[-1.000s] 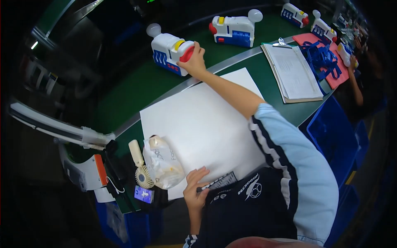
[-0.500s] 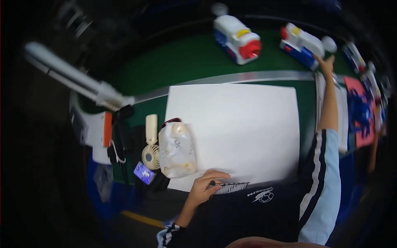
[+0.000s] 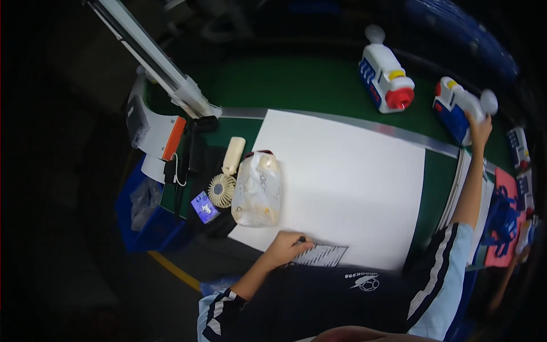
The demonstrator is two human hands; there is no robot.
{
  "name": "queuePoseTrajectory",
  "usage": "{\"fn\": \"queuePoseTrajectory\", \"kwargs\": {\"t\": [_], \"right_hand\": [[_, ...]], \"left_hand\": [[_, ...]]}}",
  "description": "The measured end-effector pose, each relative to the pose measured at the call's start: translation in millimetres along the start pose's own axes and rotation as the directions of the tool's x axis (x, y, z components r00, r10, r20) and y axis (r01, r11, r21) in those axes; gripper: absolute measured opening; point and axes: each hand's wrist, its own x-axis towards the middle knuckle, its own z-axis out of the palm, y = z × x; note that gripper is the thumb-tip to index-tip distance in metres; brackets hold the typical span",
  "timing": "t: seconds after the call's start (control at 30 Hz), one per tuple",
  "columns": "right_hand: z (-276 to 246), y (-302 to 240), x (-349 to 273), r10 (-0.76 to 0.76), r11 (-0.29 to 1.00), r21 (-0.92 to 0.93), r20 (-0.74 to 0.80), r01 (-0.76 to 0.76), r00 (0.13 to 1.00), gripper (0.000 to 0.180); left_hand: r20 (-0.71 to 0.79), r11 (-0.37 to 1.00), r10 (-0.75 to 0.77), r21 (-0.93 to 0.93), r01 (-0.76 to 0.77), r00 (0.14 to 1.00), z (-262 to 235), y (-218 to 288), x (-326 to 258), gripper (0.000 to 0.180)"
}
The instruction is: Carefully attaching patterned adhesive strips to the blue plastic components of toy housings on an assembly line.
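My left hand (image 3: pixel 288 249) is closed at the sheet's near edge, with the small dark end (image 3: pixel 302 239) of something pen-like poking out of its fingers. Beside the fingers lies a black-and-white striped card (image 3: pixel 322 255), partly covered by the hand. My right arm reaches out to the far right. There my right hand (image 3: pixel 480 130) grips the near end of a white-and-blue toy-like device (image 3: pixel 454 111) with a red end, a yellow knob and a round white bulb. Its fingers are partly hidden against the body. A similar device (image 3: pixel 386 80) stands to its left.
A large white sheet (image 3: pixel 347 176) covers the green table. On its left are a crumpled plastic bag (image 3: pixel 257 194), a cream handheld fan (image 3: pixel 222 190) and a purple packet (image 3: pixel 204 207). A lamp arm (image 3: pixel 154 60) slants behind. Blue parts (image 3: pixel 501 219) lie on a pink tray (image 3: pixel 494 259) at right.
The whole view has shifted, moving the devices right and down in the picture. My right hand has gone from fingers outstretched against the device to a grip round its near end.
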Motion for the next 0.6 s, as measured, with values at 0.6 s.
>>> {"fn": "queuePoseTrajectory", "kwargs": {"t": [0.6], "right_hand": [[-236.6,-326.9,-168.9,0.060,0.924,0.015,0.981,0.382,-0.184,0.056]], "left_hand": [[0.181,0.841,0.522,0.055,-0.538,0.834,33.8,55.2,-21.6,0.016]]}}
